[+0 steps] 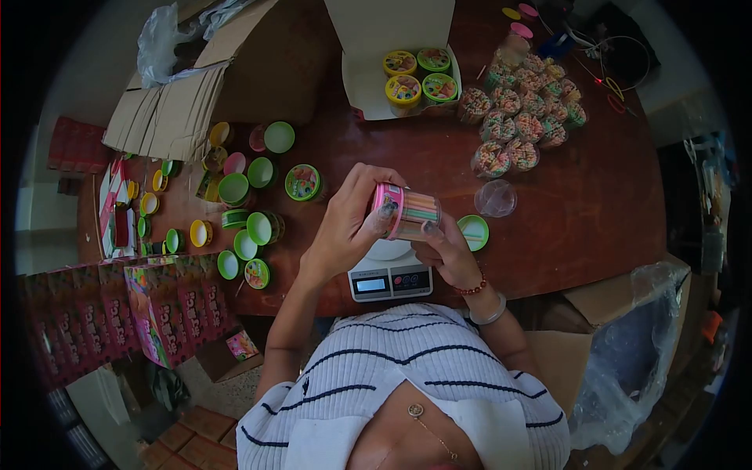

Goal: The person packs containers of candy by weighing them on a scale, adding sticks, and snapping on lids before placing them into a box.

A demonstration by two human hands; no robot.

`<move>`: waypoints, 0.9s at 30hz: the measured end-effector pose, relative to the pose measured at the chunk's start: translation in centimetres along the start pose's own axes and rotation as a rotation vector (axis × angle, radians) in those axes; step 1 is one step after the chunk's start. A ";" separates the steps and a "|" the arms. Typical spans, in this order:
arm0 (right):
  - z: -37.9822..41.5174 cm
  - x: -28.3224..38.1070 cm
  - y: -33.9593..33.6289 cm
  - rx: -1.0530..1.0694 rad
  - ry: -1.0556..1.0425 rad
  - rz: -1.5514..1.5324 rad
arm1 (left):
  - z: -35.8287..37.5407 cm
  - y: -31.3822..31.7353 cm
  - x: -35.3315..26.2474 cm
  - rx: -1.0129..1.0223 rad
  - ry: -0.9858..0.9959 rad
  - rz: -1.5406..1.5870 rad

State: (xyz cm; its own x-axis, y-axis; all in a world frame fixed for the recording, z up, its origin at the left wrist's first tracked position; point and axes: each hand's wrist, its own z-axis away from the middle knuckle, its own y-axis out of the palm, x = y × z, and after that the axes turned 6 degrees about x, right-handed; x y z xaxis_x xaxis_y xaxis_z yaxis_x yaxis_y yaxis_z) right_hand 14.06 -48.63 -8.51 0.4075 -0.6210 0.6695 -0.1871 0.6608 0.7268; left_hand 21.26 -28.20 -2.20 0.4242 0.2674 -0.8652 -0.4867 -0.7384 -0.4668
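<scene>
Between my two hands is a clear plastic jar (420,216) full of thin pastel sticks, lying on its side in the air. My left hand (351,215) wraps round its pink lid (388,205), the thumb pressed on the rim. With fingers curled, my right hand (450,252) grips the jar's clear lower end. Below them a white digital scale (390,283) rests at the table's near edge, its plate partly hidden by the hands. Just right of my right hand, a green lid (473,233) lies with a few sticks in it. Near it is a clear round container (496,198).
Many open stick-filled jars (529,125) cluster at the back right. A white box (395,35) holds several lidded tubs. Green and yellow lids (233,188) spread on the left beside a cardboard carton (168,110). Pink printed boxes (168,309) stand front left; scissors (616,90) lie far right.
</scene>
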 end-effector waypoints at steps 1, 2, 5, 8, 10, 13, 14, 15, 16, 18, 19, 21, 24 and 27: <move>-0.1 0.2 0.1 -0.016 -0.027 0.130 | 0.0 0.2 0.2 -0.020 0.026 -0.012; -0.2 0.4 0.2 -0.031 -0.053 0.260 | 0.0 0.3 0.3 -0.042 0.052 -0.025; -1.1 0.3 0.6 -0.018 -0.423 0.718 | 0.5 1.0 -1.1 -0.083 -0.234 0.270; -0.6 0.7 -0.3 -0.032 -0.669 1.589 | 0.3 -0.1 -0.6 0.082 -0.599 0.492; -0.9 0.2 -0.7 -0.052 -0.707 1.573 | 0.7 0.8 0.4 0.114 -0.640 0.460; -0.6 -1.1 -1.8 0.010 0.049 0.293 | 1.1 2.6 1.4 -0.132 0.065 -0.068; -0.6 -1.4 -2.2 0.006 0.044 0.293 | 0.9 2.2 1.2 -0.128 0.070 -0.067; -0.9 -1.7 -2.4 0.051 0.143 0.151 | 0.6 1.5 0.8 -0.111 0.088 -0.137; -1.3 -1.6 -2.2 0.098 0.241 0.012 | 0.3 1.0 0.6 -0.097 0.107 -0.208; -3.5 -2.6 2.1 -0.301 -0.451 0.590 | 0.2 1.1 1.4 -0.161 0.090 -0.134; -3.6 -2.6 1.7 -0.331 -0.602 0.745 | 0.3 1.3 1.5 -0.189 -0.014 0.026; -3.8 -2.6 0.7 -0.479 -0.909 1.068 | 0.3 1.3 1.5 -0.205 -0.063 0.095; -1.7 -0.9 -1.2 -0.030 -0.044 0.213 | -0.1 0.7 -0.7 -0.026 0.101 -0.310; -2.7 -1.5 0.8 -0.114 -0.563 0.604 | -1.3 1.0 1.2 -0.130 0.017 -0.076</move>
State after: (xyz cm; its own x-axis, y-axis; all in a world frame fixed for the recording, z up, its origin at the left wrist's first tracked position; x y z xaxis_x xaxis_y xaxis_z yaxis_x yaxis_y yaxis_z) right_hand 15.73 -46.03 -9.31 -0.2480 -0.2435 0.9377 -0.1260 0.9678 0.2179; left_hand 22.28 -29.43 -3.43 0.4693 0.3164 -0.8244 -0.3502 -0.7904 -0.5027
